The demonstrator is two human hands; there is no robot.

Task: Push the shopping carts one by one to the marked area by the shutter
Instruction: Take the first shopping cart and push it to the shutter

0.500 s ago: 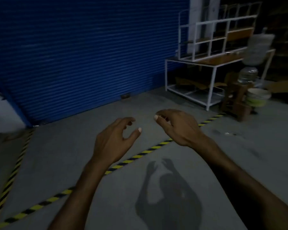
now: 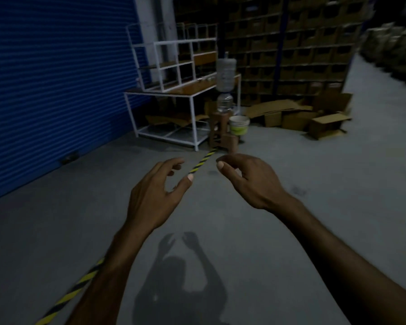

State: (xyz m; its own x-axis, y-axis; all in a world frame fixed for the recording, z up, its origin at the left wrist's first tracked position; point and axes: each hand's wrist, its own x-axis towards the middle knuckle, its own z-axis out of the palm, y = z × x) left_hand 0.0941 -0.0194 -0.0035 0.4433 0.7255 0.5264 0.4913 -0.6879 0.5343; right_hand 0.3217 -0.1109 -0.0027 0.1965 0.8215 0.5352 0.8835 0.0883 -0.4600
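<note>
No shopping cart shows in the head view. The blue roller shutter (image 2: pixel 56 90) fills the left side. A yellow and black striped floor line (image 2: pixel 201 163) runs diagonally from the lower left toward the white table, marking off the area by the shutter. My left hand (image 2: pixel 155 195) and my right hand (image 2: pixel 249 181) hover side by side above the concrete floor, fingers loosely curled, holding nothing. Their shadow lies on the floor below.
A white metal-frame table (image 2: pixel 192 95) with a white rack on top stands right of the shutter. A water bottle dispenser (image 2: pixel 225 76) on a brown stool and a white bucket (image 2: pixel 239 125) sit beside it. Flattened cardboard boxes (image 2: pixel 314 118) and tall shelving (image 2: pixel 291 43) lie behind.
The view has swung to the right, bringing shelving and cardboard boxes into sight. Both hands keep the same loose, empty pose.
</note>
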